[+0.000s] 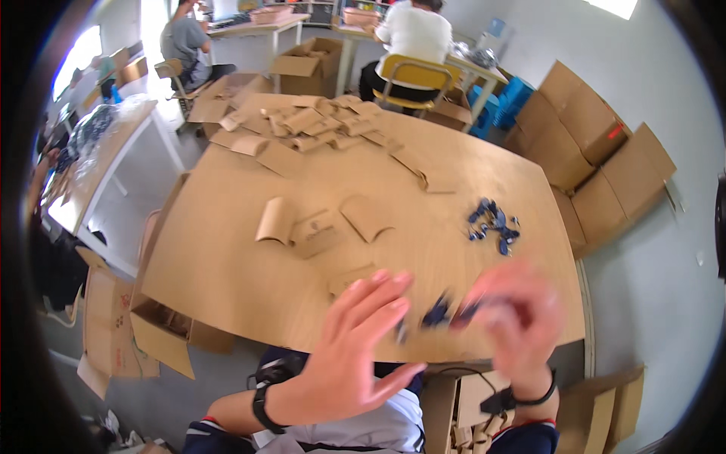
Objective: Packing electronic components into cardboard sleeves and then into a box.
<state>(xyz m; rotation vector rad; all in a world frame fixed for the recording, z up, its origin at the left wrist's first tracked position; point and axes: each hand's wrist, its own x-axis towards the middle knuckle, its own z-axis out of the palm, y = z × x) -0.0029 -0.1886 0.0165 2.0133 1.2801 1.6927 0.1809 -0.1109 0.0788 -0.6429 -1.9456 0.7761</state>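
Note:
My left hand (361,344) is held over the table's front edge with its fingers stretched out, holding nothing. A flat brown kraft card piece (349,280) lies just beyond its fingertips, partly covered by them. My right hand (522,310) is blurred, its fingers curled in a pinch around a small dark blue piece (470,310). Another small dark blue item (435,312) is between the two hands, too smeared to make out. Farther right on the table lies a loose cluster of small dark blue pieces (493,223). Three bent kraft card pieces (310,231) lie left of centre.
A heap of curled kraft card pieces (318,125) covers the far end of the wooden table (227,280). Open cardboard boxes stand at the left (113,325), lower right (605,408) and along the right wall (597,151). Two people sit at far tables.

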